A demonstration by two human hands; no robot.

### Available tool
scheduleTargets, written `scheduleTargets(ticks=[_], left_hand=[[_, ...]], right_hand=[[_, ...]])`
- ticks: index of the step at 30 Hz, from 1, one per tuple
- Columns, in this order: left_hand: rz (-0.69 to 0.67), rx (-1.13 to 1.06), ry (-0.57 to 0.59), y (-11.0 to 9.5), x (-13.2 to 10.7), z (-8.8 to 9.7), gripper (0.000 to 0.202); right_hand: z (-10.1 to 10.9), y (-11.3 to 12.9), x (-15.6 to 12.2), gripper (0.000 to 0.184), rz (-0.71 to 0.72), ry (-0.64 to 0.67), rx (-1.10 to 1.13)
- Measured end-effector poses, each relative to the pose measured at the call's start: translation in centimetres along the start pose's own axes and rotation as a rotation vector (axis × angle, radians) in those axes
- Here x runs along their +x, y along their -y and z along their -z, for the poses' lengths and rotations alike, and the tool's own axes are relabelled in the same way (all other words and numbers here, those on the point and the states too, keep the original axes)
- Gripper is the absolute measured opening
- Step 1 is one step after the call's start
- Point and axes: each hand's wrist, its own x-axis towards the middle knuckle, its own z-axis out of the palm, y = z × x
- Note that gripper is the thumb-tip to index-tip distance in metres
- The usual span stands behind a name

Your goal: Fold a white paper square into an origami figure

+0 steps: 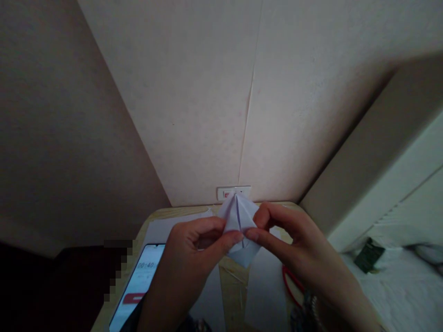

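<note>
A folded piece of white paper (238, 213), shaped like a kite with a centre slit and a point at top and bottom, is held up over the small wooden table. My left hand (197, 249) pinches its left side, thumb on the front near the middle. On the other side my right hand (287, 235) grips the right edge between thumb and bent forefinger. Both thumbs almost meet at the centre fold. The fingers behind the paper are partly hidden.
White paper sheets (266, 290) lie on the wooden table (232, 272). A phone (141, 276) with a lit timer screen sits at the left. Red scissor-like handles (292, 283) show by my right wrist. Behind stands a wall with an outlet plate (221, 193); a green packet (369, 255) lies at right.
</note>
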Motion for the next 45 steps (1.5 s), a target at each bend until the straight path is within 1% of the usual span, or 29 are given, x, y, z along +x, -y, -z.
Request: scheduleTargets(ticks=[3,7,10,14,16,17,19,20,22,24,25,27,30,33,35,38,40,43,45], left_hand=[[-0.003,0.009,-0.015,0.1,0.1,0.1,0.016],[0.002,-0.035,0.001,0.4,0.4,0.1,0.016],[0.007,-0.084,0.009,0.5,0.4,0.0,0.015],[0.006,-0.130,0.048,0.6,0.5,0.1,0.012],[-0.021,-0.128,0.063,0.6,0.6,0.2,0.012],[-0.041,-0.104,0.063,0.6,0.6,0.3,0.011],[-0.079,-0.013,0.077,0.6,0.7,0.6,0.010],[-0.093,0.051,0.099,0.6,0.8,0.7,0.009],[-0.107,0.185,0.162,0.5,0.8,0.8,0.011],[-0.129,0.275,0.197,0.5,0.7,0.9,0.013],[-0.145,0.304,0.188,0.6,0.6,0.9,0.013],[-0.190,0.344,0.170,0.7,0.5,0.8,0.014],[-0.293,0.396,0.147,0.9,0.4,0.6,0.014],[-0.422,0.358,0.091,1.1,0.6,0.4,0.013],[-0.467,0.301,0.067,1.2,0.8,0.2,0.011],[-0.472,0.283,0.066,1.3,0.9,0.1,0.008],[-0.454,0.299,0.064,1.4,0.8,0.0,0.010],[-0.438,0.279,0.031,1.6,0.7,-0.1,0.006],[-0.468,0.273,0.013,1.8,0.7,0.0,0.005]], right_hand=[[-0.1,0.0,0.0,0.041,0.013,-0.013,-0.028],[-0.2,0.0,0.1,0.037,0.005,-0.022,-0.079],[-0.3,0.0,0.0,0.035,0.011,-0.010,-0.076],[-0.3,0.0,-0.1,0.036,-0.011,-0.016,-0.077],[-0.3,0.0,0.0,0.036,-0.006,0.000,-0.055],[-0.3,0.0,0.0,0.033,0.002,0.006,-0.032],[-0.3,-0.1,0.1,0.022,0.023,-0.012,0.026],[-0.3,-0.1,0.2,0.018,0.035,-0.036,0.053],[-0.4,-0.1,0.2,0.016,0.058,-0.076,0.099],[-0.4,-0.1,0.2,0.010,0.078,-0.076,0.124],[-0.3,0.0,0.2,0.010,0.081,-0.069,0.130],[-0.3,0.1,0.0,0.018,0.073,-0.069,0.128],[-0.4,0.2,-0.1,0.024,0.050,-0.110,0.120],[-0.7,0.2,-0.2,0.022,0.049,-0.152,0.124],[-0.9,0.2,-0.3,0.022,0.046,-0.196,0.131],[-1.1,0.2,-0.4,0.024,0.022,-0.250,0.140],[-1.1,0.2,-0.4,0.022,0.010,-0.248,0.161],[-1.0,0.1,-0.3,0.015,0.031,-0.171,0.227],[-1.0,0.0,-0.2,0.015,0.039,-0.132,0.249]])
